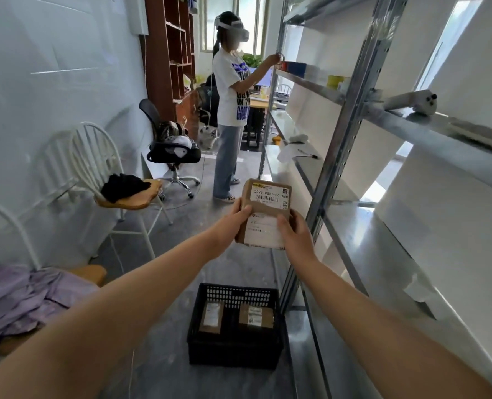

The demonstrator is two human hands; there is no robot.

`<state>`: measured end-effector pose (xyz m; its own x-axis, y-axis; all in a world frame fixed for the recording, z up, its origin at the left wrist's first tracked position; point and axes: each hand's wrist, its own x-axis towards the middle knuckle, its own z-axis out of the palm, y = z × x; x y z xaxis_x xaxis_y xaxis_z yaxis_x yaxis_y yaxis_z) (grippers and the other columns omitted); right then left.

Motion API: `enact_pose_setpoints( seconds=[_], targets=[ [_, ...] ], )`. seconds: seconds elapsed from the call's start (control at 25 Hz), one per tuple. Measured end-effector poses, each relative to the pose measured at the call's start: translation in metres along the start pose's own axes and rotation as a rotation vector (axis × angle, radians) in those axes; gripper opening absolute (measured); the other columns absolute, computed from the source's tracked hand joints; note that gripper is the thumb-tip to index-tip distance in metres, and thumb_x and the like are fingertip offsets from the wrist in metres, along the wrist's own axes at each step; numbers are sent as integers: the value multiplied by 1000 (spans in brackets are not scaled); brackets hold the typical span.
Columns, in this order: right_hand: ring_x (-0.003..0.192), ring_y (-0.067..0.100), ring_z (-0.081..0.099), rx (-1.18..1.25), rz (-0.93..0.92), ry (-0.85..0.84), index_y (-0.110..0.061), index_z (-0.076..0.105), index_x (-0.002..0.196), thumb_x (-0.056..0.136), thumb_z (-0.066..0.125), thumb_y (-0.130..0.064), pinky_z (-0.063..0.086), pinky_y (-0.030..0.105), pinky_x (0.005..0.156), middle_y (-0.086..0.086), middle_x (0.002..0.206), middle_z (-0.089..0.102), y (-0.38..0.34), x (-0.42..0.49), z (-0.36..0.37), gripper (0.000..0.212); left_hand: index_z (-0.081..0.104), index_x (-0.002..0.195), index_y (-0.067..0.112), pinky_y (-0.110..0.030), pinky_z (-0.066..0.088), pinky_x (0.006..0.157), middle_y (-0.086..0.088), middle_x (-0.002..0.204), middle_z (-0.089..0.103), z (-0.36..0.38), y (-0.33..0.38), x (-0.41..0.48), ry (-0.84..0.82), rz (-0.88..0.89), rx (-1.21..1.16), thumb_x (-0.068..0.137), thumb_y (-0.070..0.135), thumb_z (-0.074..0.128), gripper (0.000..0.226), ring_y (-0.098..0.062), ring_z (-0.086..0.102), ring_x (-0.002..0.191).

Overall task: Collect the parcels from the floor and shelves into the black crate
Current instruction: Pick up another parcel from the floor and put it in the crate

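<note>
We hold a brown cardboard parcel with white printed labels (265, 210) in both hands, high above the black slatted plastic crate (236, 358) on the grey floor. Our left hand (233, 223) grips its left edge, thumb on top. Our right hand (295, 234) grips its near right corner, thumb on the label.

Inside the crate two more brown labelled boxes lie side by side: the left parcel (211, 316) and the right parcel (256, 315). By our count that makes three parcels in view — two collected, one in the air and not yet lowered. There is one crate.

The tall grey metal shelving rack (351, 110) rises just beside the crate's right side. A second person in a white printed T-shirt (230, 110) stands well beyond the crate, reaching to a shelf where small coloured boxes (295, 67) sit — whether those await collection we cannot tell. We judge the job well along, with the drop into the crate the step in hand.
</note>
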<state>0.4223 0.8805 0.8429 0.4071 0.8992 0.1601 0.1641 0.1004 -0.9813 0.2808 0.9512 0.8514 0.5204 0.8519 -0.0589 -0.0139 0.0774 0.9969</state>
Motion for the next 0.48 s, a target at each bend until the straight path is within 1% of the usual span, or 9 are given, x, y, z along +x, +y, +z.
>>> enact_pose_setpoints(
  seconds=[0.08,0.12,0.16,0.24,0.32,0.4,0.48],
  targets=[
    [82,-4,56,-22,21,4,-17,50,123,95,49,-28,42,1,50,-9,98,59,16,26,7,30,43,120,37,-33,54,81,-1,113,63,-8,-14,30,0,-6,-5,100,30,35,23,-16,62,99],
    [82,-4,56,-27,30,-3,-18,49,121,95,48,-28,42,1,50,-8,100,59,23,39,11,27,42,124,34,-34,54,82,-1,114,62,-13,-19,44,5,-8,-7,100,29,35,26,-16,61,99],
    [82,-3,56,-27,40,-11,-20,49,118,95,48,-27,42,1,51,-6,101,58,28,53,18,24,40,130,30,-33,54,81,-2,115,62,-20,-23,58,14,-10,-9,100,28,35,30,-16,61,98],
    [85,-1,57,-23,75,-8,-21,48,116,96,47,-26,46,5,53,-4,105,59,43,89,40,21,38,134,27,-29,55,74,-3,116,62,-43,-31,98,41,-24,-14,100,26,35,34,-14,62,96],
    [89,5,59,-36,123,3,-19,48,120,96,48,-26,49,10,58,-2,109,60,60,128,64,25,39,132,30,-29,54,70,-3,114,63,-69,-42,140,50,-70,-38,100,27,35,32,-15,63,94],
    [93,9,60,-32,189,25,-19,48,122,95,49,-26,51,12,62,-1,111,60,84,164,87,28,39,130,36,-30,53,68,1,106,64,-94,-63,182,49,-148,-48,100,28,36,31,-14,63,90],
    [95,9,60,-26,256,42,-22,48,121,95,49,-25,51,14,68,-3,109,60,112,185,103,26,35,136,35,-27,53,63,5,102,65,-111,-90,213,40,-201,-36,100,30,36,37,-12,64,87]
  ],
)
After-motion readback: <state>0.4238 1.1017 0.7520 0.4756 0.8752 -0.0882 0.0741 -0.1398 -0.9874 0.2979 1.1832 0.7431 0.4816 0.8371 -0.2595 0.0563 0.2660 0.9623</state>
